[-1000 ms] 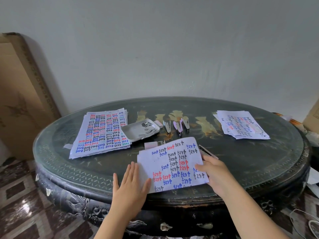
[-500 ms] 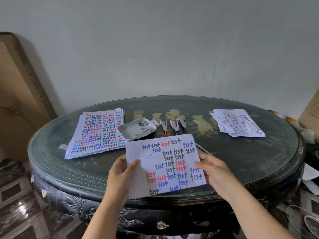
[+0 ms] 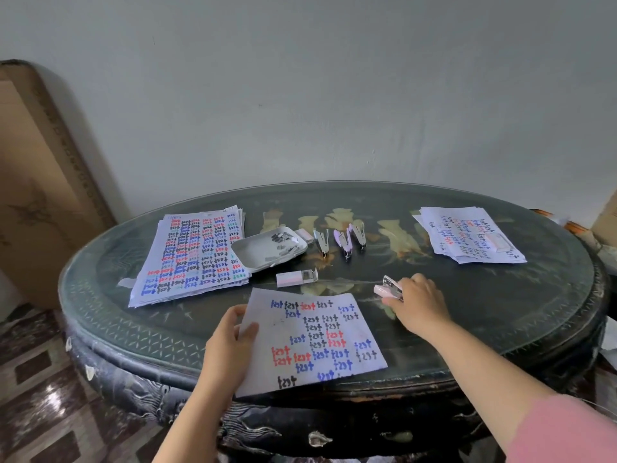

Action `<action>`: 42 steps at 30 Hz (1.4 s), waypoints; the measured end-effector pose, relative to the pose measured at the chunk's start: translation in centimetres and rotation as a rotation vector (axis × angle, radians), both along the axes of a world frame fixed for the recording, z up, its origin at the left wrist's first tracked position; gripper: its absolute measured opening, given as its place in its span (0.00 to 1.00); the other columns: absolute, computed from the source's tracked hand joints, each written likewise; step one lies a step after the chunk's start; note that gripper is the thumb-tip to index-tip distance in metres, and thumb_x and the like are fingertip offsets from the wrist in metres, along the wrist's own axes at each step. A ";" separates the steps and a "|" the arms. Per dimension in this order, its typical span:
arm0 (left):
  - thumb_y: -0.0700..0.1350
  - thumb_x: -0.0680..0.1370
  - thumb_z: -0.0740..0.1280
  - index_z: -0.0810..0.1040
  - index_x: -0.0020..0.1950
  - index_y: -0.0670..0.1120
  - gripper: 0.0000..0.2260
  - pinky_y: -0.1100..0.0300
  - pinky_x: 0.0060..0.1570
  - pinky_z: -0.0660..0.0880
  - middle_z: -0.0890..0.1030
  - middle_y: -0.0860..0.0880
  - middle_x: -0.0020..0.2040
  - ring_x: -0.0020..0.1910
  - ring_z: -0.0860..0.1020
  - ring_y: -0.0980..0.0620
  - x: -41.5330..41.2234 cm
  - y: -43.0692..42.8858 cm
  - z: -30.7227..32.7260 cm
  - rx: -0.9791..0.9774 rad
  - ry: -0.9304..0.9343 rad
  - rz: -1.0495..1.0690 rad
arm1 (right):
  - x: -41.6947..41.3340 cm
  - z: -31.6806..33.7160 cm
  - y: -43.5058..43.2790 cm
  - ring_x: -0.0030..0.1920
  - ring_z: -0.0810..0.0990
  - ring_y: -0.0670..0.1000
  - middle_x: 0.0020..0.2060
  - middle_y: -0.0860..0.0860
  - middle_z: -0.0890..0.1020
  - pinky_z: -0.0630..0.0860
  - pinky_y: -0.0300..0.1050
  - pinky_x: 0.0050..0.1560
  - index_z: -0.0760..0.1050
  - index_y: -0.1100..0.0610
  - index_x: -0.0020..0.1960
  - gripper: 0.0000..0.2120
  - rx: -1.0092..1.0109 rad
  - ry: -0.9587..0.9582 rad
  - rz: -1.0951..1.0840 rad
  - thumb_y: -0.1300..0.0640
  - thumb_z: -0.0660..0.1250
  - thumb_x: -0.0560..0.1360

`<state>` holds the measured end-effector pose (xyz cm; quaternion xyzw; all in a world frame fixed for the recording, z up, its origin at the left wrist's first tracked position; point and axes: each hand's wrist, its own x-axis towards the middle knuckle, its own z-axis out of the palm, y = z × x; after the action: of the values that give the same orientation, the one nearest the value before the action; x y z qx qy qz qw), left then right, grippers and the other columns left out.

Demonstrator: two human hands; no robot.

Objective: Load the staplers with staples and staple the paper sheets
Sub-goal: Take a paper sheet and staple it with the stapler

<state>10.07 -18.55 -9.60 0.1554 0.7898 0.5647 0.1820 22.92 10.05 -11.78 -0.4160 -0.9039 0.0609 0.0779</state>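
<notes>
Right hand (image 3: 417,305): fingers curled round a pink stapler (image 3: 389,289), down at the glass top just right of the sheets' far corner.
Left hand (image 3: 230,342): thumb on top, pinching the left edge of the handwritten paper sheets (image 3: 314,342), which lie at the near rim of the round table (image 3: 500,312).
Beyond the sheets: open staple box (image 3: 296,279); white tray (image 3: 260,259) of loose staples; three staplers (image 3: 344,243) in a row.
Far left: tall paper stack (image 3: 197,259).
Far right: smaller stack (image 3: 467,235).

White sheet (image 3: 310,342) bears blue, red, black lettering.
</notes>
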 end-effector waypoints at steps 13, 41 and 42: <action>0.47 0.75 0.66 0.75 0.54 0.49 0.08 0.39 0.40 0.80 0.84 0.44 0.42 0.39 0.82 0.42 2.7 -0.3 1.7 0.325 -0.058 -0.147 | -3.7 17.1 -4.3 0.41 0.73 0.52 0.49 0.53 0.80 0.71 0.44 0.38 0.77 0.47 0.59 0.19 -0.704 -0.036 0.696 0.38 0.65 0.74; 0.42 0.78 0.64 0.77 0.54 0.48 0.05 0.43 0.41 0.81 0.84 0.45 0.44 0.42 0.83 0.41 4.8 -1.2 1.4 0.344 -0.006 -0.159 | -6.9 18.7 -10.3 0.52 0.78 0.39 0.51 0.38 0.81 0.74 0.39 0.55 0.79 0.43 0.58 0.20 -0.316 -0.508 0.922 0.44 0.76 0.67; 0.42 0.78 0.64 0.77 0.53 0.48 0.05 0.43 0.41 0.81 0.84 0.45 0.44 0.42 0.83 0.41 4.8 -1.3 1.4 0.345 -0.007 -0.154 | -6.9 18.8 -10.3 0.51 0.78 0.39 0.50 0.37 0.81 0.74 0.38 0.52 0.79 0.42 0.57 0.20 -0.317 -0.495 0.920 0.44 0.76 0.67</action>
<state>14.90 -19.87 -8.18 0.2422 0.6665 0.6767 0.1979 16.07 -0.26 6.97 0.0139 -0.9638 0.1243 -0.2355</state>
